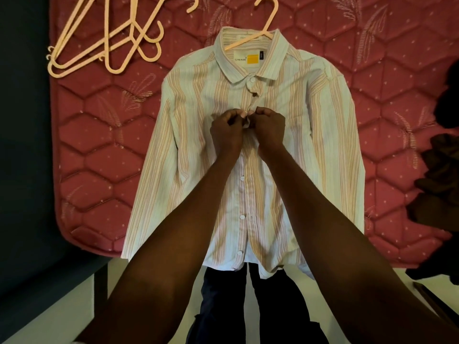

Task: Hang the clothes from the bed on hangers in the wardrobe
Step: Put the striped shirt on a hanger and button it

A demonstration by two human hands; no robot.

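A striped white and orange shirt [198, 150] lies flat, front up, on the red quilted mattress [99, 150]. A pale pink hanger [269, 19] sits inside its collar, hook sticking out beyond the neck. My left hand [227, 132] and my right hand [269, 130] meet at the chest and pinch the two edges of the button placket, fingers curled over the cloth. The top collar button is closed. Buttons lower down the front show as closed.
Several loose pink hangers [106, 43] lie piled at the mattress's far left. Dark clothes [439, 175] are heaped at the right edge. A dark wall borders the left; pale floor and my dark trousers [223, 306] are below the mattress's near edge.
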